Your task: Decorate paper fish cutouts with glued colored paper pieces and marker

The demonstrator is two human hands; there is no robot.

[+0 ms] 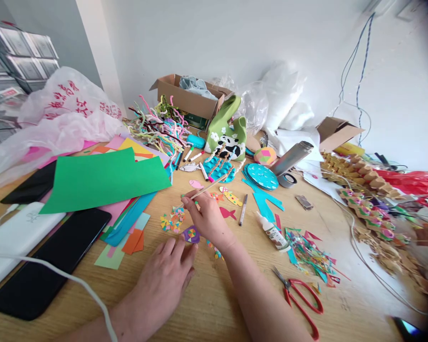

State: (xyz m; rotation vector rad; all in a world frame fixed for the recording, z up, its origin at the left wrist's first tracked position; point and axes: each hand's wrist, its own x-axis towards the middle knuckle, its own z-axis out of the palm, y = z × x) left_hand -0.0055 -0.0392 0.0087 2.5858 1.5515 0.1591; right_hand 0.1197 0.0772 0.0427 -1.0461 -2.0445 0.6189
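Note:
My right hand (209,217) pinches a thin wooden stick (214,182), its lower tip pointing down towards a scatter of tiny coloured paper bits (171,219). With its fingertips, my left hand (169,266) holds a small purple paper piece (191,234) against the table. Several coloured snips sit in a ring on that purple piece. More bits (216,251) lie partly behind my right wrist. Past my right hand are a yellow paper fish (231,195), a red paper fish (228,213) and a pink paper fish (196,184). A pen (243,210) lies beside them.
Green paper (107,178) tops a stack at left, near a black phone (53,261) and a white cable (74,275). To the right are a glue bottle (274,233), paper scraps (308,254) and red-handled scissors (301,297). A metal flask (292,159) stands tilted-looking behind.

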